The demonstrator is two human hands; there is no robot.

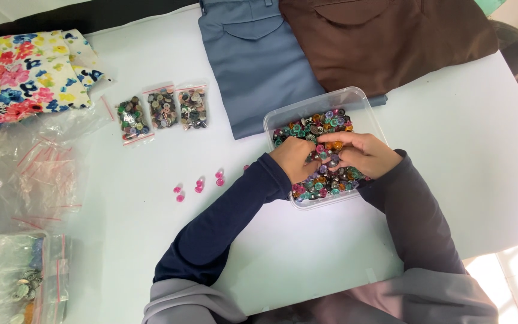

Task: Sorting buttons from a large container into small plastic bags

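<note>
A clear plastic tub (355,99) full of mixed coloured buttons (316,123) stands on the white table (151,252). Both my hands are down inside it. My left hand (294,157) lies on the buttons with its fingers curled. My right hand (364,153) meets it at the middle of the tub, its fingertips pinching among the buttons. Whether either hand holds a single button is hidden by the fingers. A few pairs of small pink buttons (199,185) lie on the table left of the tub.
Three small bags of dark buttons (163,111) lie in a row at upper left. Empty clear bags (31,168) and a filled bag (13,282) sit at the left edge. Floral cloth (25,72), blue-grey trousers (253,60) and brown trousers (385,42) lie along the far side.
</note>
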